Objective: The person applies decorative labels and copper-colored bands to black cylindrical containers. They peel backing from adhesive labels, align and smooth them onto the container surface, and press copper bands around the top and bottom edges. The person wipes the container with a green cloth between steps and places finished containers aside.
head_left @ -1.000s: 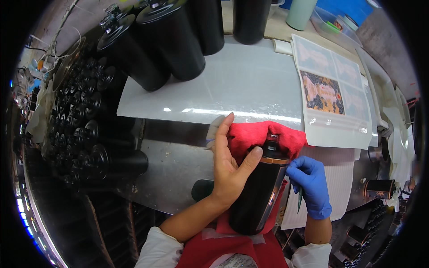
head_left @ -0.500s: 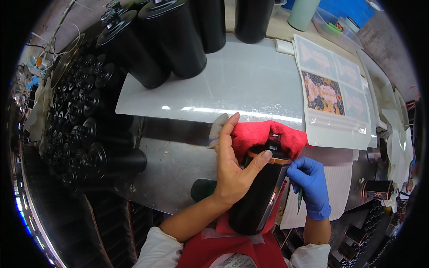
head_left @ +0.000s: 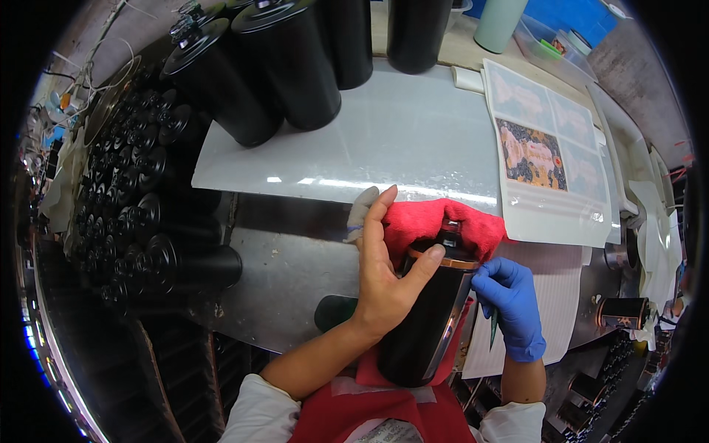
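A black glossy bottle (head_left: 413,317) with a copper-coloured band (head_left: 459,261) round its shoulder leans in front of me, its neck against a red cloth (head_left: 417,219). My bare left hand (head_left: 388,284) steadies it, the thumb pressed on the shoulder by the band and the fingers reaching up beside the cloth. On the bottle's right side, my blue-gloved right hand (head_left: 511,303) pinches with thumb and forefinger at the edge just below the band. A thin dark green pointed tool (head_left: 494,330) sticks down out of that hand. What lies between the pinching fingertips is hidden.
Several large black bottles (head_left: 288,66) stand on the grey board (head_left: 354,140). Stacked black bottles (head_left: 199,266) fill the left side. A printed sheet in a clear sleeve (head_left: 550,210) lies at the right, near striped paper (head_left: 557,295). A pale green cylinder (head_left: 501,26) stands at the back.
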`<action>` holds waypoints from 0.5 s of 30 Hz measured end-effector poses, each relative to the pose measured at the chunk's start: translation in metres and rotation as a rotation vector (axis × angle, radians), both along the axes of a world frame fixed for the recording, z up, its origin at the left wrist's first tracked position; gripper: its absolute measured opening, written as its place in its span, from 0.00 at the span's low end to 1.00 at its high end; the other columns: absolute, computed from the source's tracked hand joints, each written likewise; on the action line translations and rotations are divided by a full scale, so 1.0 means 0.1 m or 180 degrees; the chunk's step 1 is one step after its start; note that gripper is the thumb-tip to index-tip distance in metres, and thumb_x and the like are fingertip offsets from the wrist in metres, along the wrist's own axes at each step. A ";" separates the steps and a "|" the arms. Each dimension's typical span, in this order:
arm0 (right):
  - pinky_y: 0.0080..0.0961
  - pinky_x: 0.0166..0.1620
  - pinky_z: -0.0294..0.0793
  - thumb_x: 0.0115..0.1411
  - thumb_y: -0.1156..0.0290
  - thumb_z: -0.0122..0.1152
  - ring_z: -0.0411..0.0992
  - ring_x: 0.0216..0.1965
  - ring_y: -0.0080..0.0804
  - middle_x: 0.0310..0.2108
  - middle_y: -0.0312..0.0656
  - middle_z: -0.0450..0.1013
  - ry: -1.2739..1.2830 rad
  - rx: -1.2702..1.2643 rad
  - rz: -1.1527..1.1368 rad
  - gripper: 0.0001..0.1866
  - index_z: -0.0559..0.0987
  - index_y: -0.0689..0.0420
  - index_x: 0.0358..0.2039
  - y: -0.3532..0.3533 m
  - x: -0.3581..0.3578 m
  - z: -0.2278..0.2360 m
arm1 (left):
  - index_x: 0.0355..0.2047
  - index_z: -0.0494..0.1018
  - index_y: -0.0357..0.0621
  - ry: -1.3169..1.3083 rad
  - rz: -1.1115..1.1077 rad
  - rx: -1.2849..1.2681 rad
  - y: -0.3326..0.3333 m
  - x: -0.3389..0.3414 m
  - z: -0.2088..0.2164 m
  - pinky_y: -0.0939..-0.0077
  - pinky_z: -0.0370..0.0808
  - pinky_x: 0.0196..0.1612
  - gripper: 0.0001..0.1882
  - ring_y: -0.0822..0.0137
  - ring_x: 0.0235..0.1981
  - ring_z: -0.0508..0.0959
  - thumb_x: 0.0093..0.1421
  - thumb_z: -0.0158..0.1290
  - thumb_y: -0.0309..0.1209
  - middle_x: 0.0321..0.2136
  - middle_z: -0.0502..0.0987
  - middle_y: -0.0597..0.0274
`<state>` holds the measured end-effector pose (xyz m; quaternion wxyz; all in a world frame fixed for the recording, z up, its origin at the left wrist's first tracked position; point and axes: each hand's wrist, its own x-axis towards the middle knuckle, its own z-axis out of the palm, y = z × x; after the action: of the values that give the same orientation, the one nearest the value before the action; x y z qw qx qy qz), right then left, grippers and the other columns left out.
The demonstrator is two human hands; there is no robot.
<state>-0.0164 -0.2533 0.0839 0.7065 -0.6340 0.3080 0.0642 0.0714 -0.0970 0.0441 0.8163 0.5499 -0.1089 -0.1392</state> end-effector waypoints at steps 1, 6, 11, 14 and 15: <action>0.12 0.21 0.64 0.51 0.72 0.64 0.66 0.19 0.14 0.19 0.31 0.70 0.0011 0.0004 -0.0002 0.06 0.77 0.59 0.25 0.00 0.00 0.00 | 0.61 0.45 0.37 -0.0024 -0.0038 0.0137 0.00 0.00 0.01 0.71 0.59 0.57 0.40 0.64 0.54 0.61 0.53 0.56 0.24 0.52 0.55 0.51; 0.12 0.20 0.63 0.53 0.69 0.62 0.64 0.18 0.15 0.18 0.32 0.68 -0.0040 -0.0041 -0.0008 0.07 0.76 0.59 0.25 0.01 -0.01 0.00 | 0.61 0.45 0.37 -0.0234 0.0015 0.0784 0.01 0.00 0.04 0.66 0.56 0.58 0.46 0.58 0.54 0.59 0.48 0.62 0.31 0.53 0.53 0.45; 0.13 0.21 0.60 0.63 0.58 0.48 0.62 0.18 0.21 0.23 0.35 0.68 -0.0654 0.1823 -0.1152 0.15 0.72 0.58 0.38 -0.15 -0.26 -0.34 | 0.63 0.40 0.36 -0.0694 0.0024 0.1375 0.03 -0.01 0.09 0.63 0.54 0.60 0.55 0.55 0.57 0.58 0.44 0.66 0.34 0.55 0.52 0.43; 0.21 0.29 0.72 0.64 0.66 0.46 0.70 0.30 0.28 0.34 0.41 0.71 -0.0302 0.2105 -0.1628 0.14 0.69 0.59 0.47 -0.18 -0.55 -0.45 | 0.63 0.36 0.35 -0.1048 -0.0230 0.1596 0.20 -0.10 0.25 0.63 0.49 0.62 0.60 0.54 0.59 0.55 0.42 0.67 0.38 0.58 0.49 0.41; 0.25 0.34 0.75 0.62 0.74 0.46 0.72 0.35 0.32 0.38 0.42 0.70 -0.0458 0.2061 -0.1508 0.15 0.68 0.59 0.50 -0.22 -0.67 -0.47 | 0.63 0.35 0.35 -0.1185 -0.0368 0.1651 0.29 -0.17 0.28 0.63 0.47 0.63 0.61 0.52 0.60 0.53 0.41 0.68 0.41 0.59 0.48 0.39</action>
<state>-0.0830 -0.2749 0.0372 0.8846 -0.2931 0.3592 -0.0511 0.0545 -0.0681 0.0723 0.6058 0.7485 -0.2483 -0.1055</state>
